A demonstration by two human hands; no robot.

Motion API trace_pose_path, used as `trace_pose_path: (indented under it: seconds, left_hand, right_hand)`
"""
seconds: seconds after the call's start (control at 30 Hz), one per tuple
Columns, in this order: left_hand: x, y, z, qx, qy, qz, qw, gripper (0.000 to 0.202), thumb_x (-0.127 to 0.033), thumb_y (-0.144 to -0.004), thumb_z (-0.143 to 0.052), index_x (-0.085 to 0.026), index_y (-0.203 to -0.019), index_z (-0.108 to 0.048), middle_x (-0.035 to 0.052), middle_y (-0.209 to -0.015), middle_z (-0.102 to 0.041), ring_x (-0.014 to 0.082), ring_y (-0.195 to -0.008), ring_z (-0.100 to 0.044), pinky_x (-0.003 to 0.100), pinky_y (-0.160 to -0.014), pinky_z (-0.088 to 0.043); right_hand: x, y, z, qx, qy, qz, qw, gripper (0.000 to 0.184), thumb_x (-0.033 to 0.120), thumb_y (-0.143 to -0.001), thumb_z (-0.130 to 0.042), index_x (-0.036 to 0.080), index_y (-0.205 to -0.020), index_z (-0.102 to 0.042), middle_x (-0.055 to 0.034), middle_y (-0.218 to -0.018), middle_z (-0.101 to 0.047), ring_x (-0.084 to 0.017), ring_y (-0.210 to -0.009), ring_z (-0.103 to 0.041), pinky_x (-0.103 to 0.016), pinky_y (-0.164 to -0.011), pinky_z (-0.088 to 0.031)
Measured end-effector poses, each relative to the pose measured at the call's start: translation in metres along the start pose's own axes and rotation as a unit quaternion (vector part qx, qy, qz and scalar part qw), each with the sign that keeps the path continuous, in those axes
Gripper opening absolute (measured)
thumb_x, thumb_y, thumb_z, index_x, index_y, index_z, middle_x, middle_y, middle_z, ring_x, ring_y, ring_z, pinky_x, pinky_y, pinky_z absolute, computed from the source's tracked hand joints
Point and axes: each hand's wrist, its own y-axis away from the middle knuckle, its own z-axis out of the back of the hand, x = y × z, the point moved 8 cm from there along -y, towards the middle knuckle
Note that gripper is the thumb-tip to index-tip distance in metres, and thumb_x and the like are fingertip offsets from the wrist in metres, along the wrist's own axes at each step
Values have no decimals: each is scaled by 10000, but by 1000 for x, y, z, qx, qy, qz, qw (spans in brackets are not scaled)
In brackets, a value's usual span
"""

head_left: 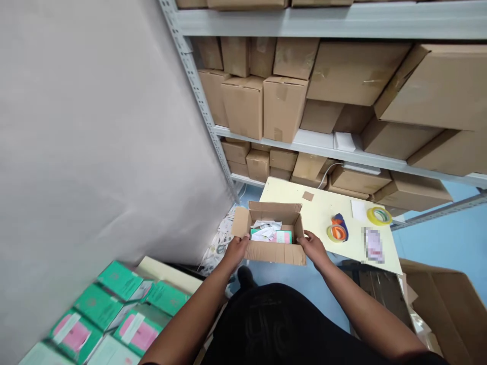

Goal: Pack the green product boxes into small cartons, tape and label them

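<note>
Between my two hands is an open cardboard box (pixel 276 253), its flaps spread. Inside it lie a green and pink packet (pixel 283 236) and crumpled white paper (pixel 266 231). My left hand (pixel 236 249) is closed on the box's left side. On the opposite side my right hand (pixel 314 248) grips the box near its front corner. Most of the fingers of both hands are hidden by the cardboard. The box is held in front of my body, beside the left end of a pale yellow table (pixel 315 218).
On the table are a tape dispenser (pixel 338 228), a yellow tape roll (pixel 379 216) and a blurred-out item. Shelves (pixel 304 139) of cardboard boxes rise behind it. Several green packets (pixel 95 306) lie at lower left, litter (pixel 219 238) by the wall, a large carton (pixel 445 304) at right.
</note>
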Motion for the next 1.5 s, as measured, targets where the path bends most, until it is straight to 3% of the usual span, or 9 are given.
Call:
trace_pose_path:
  seconds: [0.23,0.43,0.6,0.73,0.97,1.1,1.17,1.3,1.5]
  left_hand:
    - [-20,-118,-53,128,-81,-69,986,413,-431,-946,-497,-124,-1120,-712,169,-1134,-754,319,-1139,-683,420,-993,-501]
    - [-65,-171,-89,204,-115,-272,933,620,-265,-923,-519,-178,-1533,-445,140,-1627,-401,249,-1514,-375,421,-1255,-294]
    - [-74,-190,-108,266,-202,-308,891,556,-361,-982,-506,-187,-1510,-491,120,-1697,-272,269,-1544,-323,431,-1275,-271]
    - [-75,-188,-111,285,-222,-338,869,563,-400,-1024,-434,-185,-1544,-450,117,-1708,-243,262,-1557,-293,431,-1277,-263]
    - [-73,-182,-108,287,-210,-329,875,539,-410,-1050,-353,-204,-1537,-460,110,-1679,-315,237,-1558,-287,432,-1284,-249]
    - [-91,-192,-105,270,-187,-313,891,429,-391,-1022,-426,-203,-1339,-643,134,-1557,-479,256,-1464,-441,434,-1238,-336]
    - [-104,-207,-107,249,-177,-288,908,372,-390,-999,-457,-193,-1201,-700,138,-1394,-604,256,-1319,-569,427,-1162,-421]
    - [-126,-252,-119,196,-135,-171,956,459,-447,-969,-477,-194,-1332,-598,82,-1164,-684,189,-926,-679,369,-928,-536]
    - [-164,-266,-143,214,-153,-210,942,483,-541,-990,-418,-182,-1053,-736,101,-1182,-704,237,-1135,-634,354,-1037,-470]
  right_hand:
    - [-19,-59,5,-95,-53,-59,992,570,441,-765,-645,171,-1265,-680,-67,-910,-779,-238,-806,-728,-322,-717,-546]
    - [-18,-106,4,-121,-97,-124,980,701,421,-786,-649,113,-1409,-558,-128,-1096,-759,-227,-911,-737,-317,-779,-570]
    - [-15,-120,22,-163,-125,-145,968,801,472,-793,-648,141,-1499,-467,-164,-1301,-685,-233,-1019,-725,-310,-784,-593]
    - [-16,-102,51,-260,-131,-73,954,752,494,-862,-525,217,-1554,-431,-129,-1446,-603,-260,-1216,-653,-355,-880,-596]
    - [8,-87,29,2,7,156,988,609,244,-799,-505,261,-1387,-665,-60,-1438,-638,-282,-1416,-499,-518,-1225,-340]
    - [18,-80,36,34,132,250,959,839,153,-732,-568,256,-1560,-471,-73,-1578,-497,-307,-1465,-439,-554,-1225,-340]
    - [19,-80,37,39,162,276,947,794,180,-784,-590,247,-1564,-459,-89,-1601,-463,-320,-1468,-433,-561,-1213,-356]
    - [16,-95,38,-21,103,234,966,515,316,-937,-551,246,-1447,-567,-116,-1474,-575,-301,-1377,-524,-505,-1159,-437]
    - [3,-126,32,-156,16,104,982,408,431,-954,-520,208,-1293,-571,-124,-1243,-592,-236,-962,-652,-418,-916,-563]
